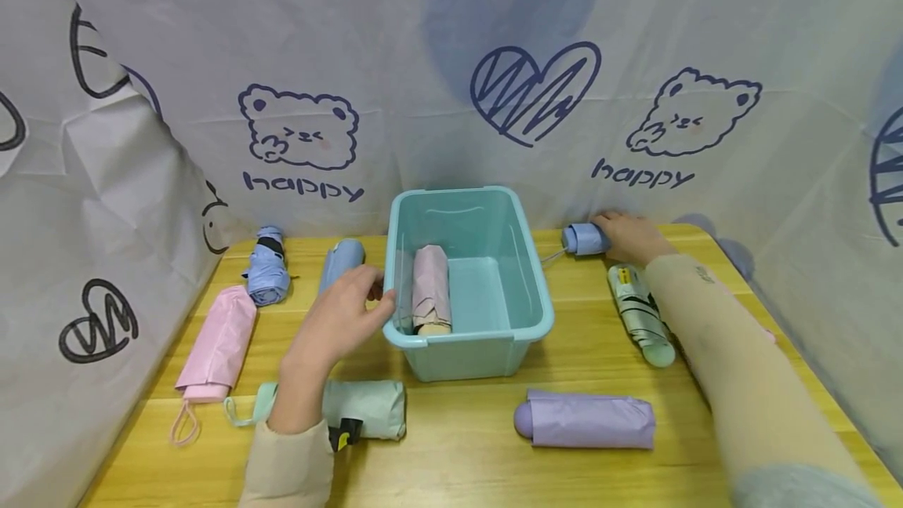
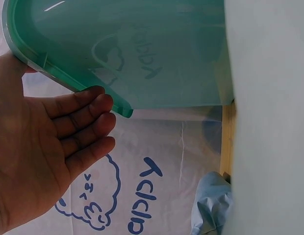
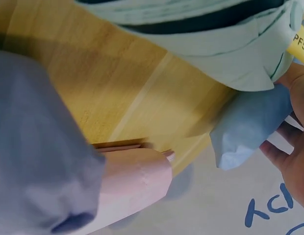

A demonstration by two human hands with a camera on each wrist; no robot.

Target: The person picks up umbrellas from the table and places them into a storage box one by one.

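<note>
- The blue umbrella (image 1: 585,239), folded up, lies at the back right of the bench (image 1: 458,465), well to the right of the bin, its thin cord trailing bin-ward.
- I'd judge it light and soft outside, stiff along the core; the smooth cloth may slip, so a grip round the rolled middle looks surest, clear of the cord.
- The right hand (image 1: 630,237) has it by the end away from the cord, thumb on one side and fingers on the other, only partly closed.
- Just in front of that hand lies a pale green umbrella (image 1: 640,312).
- The left hand (image 1: 346,308) is at the bin's left rim, fingers loosely bent and gripping nothing; whether the fingertips press the rim I can't tell.
- The teal bin (image 1: 466,359) stands mid-bench with a pale pink umbrella (image 1: 431,284) along its left wall.
- Nearer me are a purple umbrella (image 1: 592,420) and a mint umbrella (image 1: 370,408), partly behind the left arm.
- Behind everything hangs a printed cloth (image 1: 409,124).
</note>
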